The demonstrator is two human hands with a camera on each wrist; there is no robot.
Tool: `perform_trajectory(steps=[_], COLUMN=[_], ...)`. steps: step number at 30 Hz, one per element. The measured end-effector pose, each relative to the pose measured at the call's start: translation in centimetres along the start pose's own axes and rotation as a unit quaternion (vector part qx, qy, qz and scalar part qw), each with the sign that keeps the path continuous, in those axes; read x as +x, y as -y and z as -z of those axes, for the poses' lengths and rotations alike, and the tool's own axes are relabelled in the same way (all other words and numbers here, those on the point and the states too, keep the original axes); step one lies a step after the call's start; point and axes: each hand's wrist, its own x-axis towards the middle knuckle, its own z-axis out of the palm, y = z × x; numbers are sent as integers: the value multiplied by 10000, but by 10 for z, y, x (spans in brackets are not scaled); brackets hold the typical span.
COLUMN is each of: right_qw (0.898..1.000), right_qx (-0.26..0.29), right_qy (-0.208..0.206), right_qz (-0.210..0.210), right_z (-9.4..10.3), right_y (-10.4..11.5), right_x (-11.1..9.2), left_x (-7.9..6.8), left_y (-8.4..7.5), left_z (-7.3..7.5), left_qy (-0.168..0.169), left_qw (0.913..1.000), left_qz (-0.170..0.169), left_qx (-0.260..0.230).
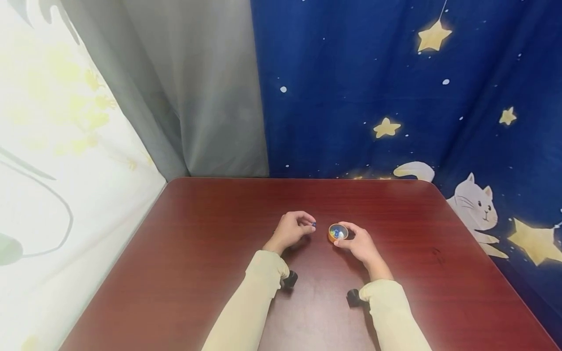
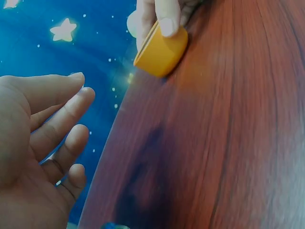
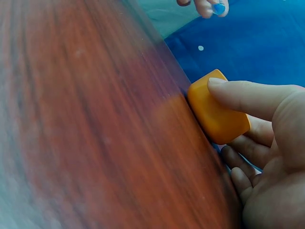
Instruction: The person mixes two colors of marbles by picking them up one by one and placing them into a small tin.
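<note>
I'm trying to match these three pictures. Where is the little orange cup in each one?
Head view: the orange cup is a little right of center, below the middle.
Left wrist view: the cup is near the top, about halfway across.
Right wrist view: the cup is right of center, about mid-height.
Shared landmark: the right hand grips it in all three.

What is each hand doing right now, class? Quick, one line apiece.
Left hand: closed, pinching a small blue piece at its fingertips.
Right hand: closed, holding the orange cup.
</note>
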Motion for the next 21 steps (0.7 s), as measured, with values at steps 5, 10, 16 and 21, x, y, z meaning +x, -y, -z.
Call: perform_trajectory(steps=[5,10,16,21], right_qw=[10000,10000,10000,9999], right_qx=[15,-51,-34,-113], right_qy=[28,49,49,60], right_qz=[-6,-2,14,76], right_z=[0,1,3,2], right_y=[0,0,1,2], right_x=[0,1,0,0], left_x=[0,0,0,-1], left_y=[-5,-7,-9,-10], left_z=[-6,-10,-14,-18], left_qy=[106,85,70,87], left_qw=[9998,9997,9998,9998], left_qz=[189,238,167,163], left_qx=[-33,-2,-11,-15])
